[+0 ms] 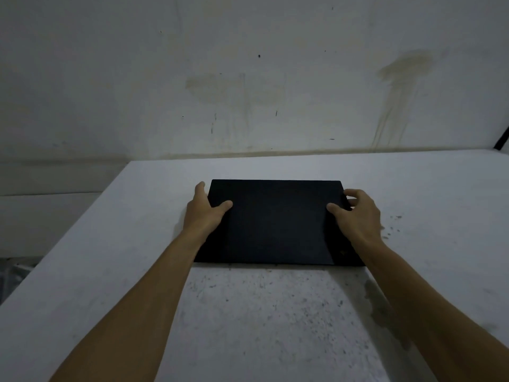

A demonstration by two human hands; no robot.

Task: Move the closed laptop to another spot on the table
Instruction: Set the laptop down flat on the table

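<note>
We saw a stained white wall (275, 78) rising behind a wide white table (110, 257), whose near surface was speckled with dark flecks and carried a smear by the right forearm. A dark strip (500, 143) showed at the far right edge, too small for us to identify. The closed black laptop (275, 224) lay flat on the table's middle, its long edges running left to right, with bare tabletop on every side and nothing near it. We found the left hand (203, 210) clasping the laptop's left edge, thumb on the lid and fingers wrapped along the side. The right hand (358, 213) gripped the right edge the same way, thumb pressed on the lid, fingers curled over the far corner. We could not tell whether the laptop was lifted.
</note>
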